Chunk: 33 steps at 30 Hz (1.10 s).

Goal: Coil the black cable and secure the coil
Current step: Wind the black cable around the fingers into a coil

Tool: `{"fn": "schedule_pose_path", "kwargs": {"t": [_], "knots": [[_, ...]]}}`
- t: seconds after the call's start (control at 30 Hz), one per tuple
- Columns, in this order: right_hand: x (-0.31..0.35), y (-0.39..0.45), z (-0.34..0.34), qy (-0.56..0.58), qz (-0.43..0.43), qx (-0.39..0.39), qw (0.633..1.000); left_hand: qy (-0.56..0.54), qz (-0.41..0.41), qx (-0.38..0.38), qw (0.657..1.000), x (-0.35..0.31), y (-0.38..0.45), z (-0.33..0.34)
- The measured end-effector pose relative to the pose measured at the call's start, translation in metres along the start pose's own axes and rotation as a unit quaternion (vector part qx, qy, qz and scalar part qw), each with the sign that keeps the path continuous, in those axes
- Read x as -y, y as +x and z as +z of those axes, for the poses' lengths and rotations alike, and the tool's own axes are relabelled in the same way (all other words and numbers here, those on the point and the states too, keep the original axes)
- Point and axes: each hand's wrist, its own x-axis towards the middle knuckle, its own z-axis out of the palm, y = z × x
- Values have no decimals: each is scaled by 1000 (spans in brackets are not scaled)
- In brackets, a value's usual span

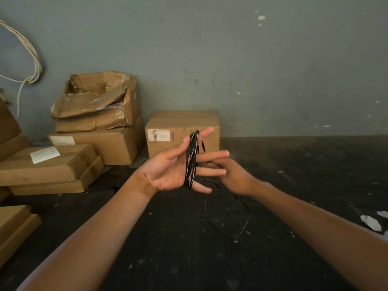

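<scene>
A thin black cable (191,162) is wound in several loops around the spread fingers of my left hand (170,171), palm facing up and to the right. The thumb rests beside the loops. My right hand (233,177) sits just behind and right of the left fingers, blurred, its fingers closed on the loose strand; the pinch itself is partly hidden. The free tail of cable (241,208) hangs from there in a loop down to the dark floor.
Cardboard boxes stand along the grey wall: one closed box (182,122) right behind my hands, a torn stack (96,110) to the left, flat boxes (46,166) further left. White rope (31,66) hangs on the wall. Paper scraps (371,222) lie at the right.
</scene>
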Motion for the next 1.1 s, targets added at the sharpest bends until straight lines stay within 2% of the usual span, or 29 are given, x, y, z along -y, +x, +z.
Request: {"fn": "schedule_pose_path", "kwargs": {"t": [0.23, 0.53, 0.7, 0.87, 1.0, 1.1], "knots": [[1, -19, 56, -42, 18, 97, 994, -15, 66, -19, 998, -12, 9, -1], [40, -25, 52, -167, -29, 151, 974, -20, 94, -121, 988, -15, 2, -24], [56, -27, 39, -266, -102, 127, 950, -30, 97, -157, 982, -8, 1, -30], [69, -25, 22, -297, -122, 92, 943, -30, 112, -191, 975, -2, 5, -36], [77, -21, 7, -294, -130, 92, 943, -6, 94, -253, 963, 3, 6, -45], [81, -13, -9, -299, -128, 85, 942, -5, 82, -262, 962, 11, 4, -47]]}}
